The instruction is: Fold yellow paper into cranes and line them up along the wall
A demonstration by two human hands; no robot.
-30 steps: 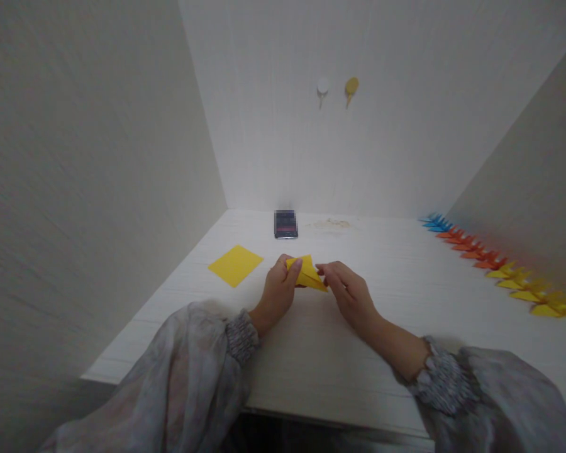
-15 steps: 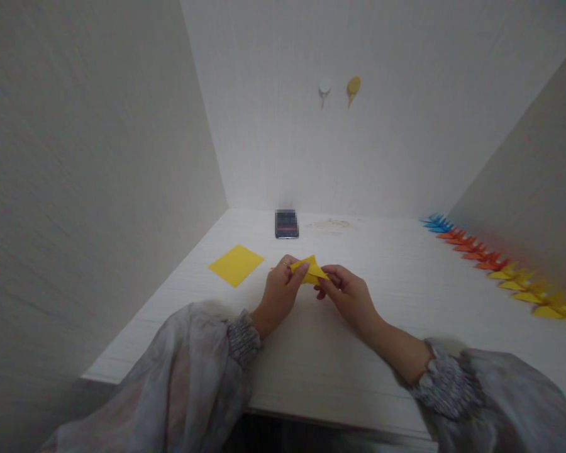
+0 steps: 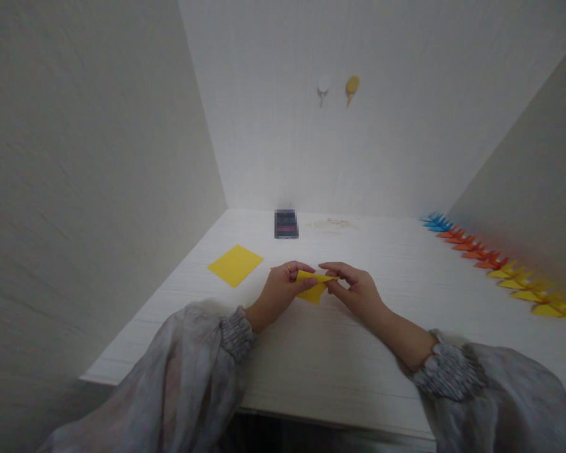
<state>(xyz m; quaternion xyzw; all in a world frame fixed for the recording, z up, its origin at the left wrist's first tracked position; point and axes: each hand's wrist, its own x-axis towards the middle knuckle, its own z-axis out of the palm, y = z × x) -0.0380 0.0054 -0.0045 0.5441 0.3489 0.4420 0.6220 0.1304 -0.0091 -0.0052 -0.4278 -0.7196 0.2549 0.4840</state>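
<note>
A partly folded yellow paper [image 3: 314,285] hangs just above the white table [image 3: 311,352], pinched from both sides. My left hand [image 3: 282,290] grips its left end with thumb and fingers; a ring shows on one finger. My right hand [image 3: 353,290] pinches its right end. The paper's lower point hangs down toward the table between my hands. A flat yellow paper square [image 3: 235,265] lies on the table to the left of my left hand.
A dark phone [image 3: 285,224] lies at the back of the table near the wall. A row of several folded paper pieces [image 3: 495,263], blue, orange and yellow, runs along the right wall. Two round hooks [image 3: 338,87] are on the back wall.
Both hands turned the yellow paper over: its point stood up before and now hangs down. The hands sank slightly toward the table and stayed on the paper.
</note>
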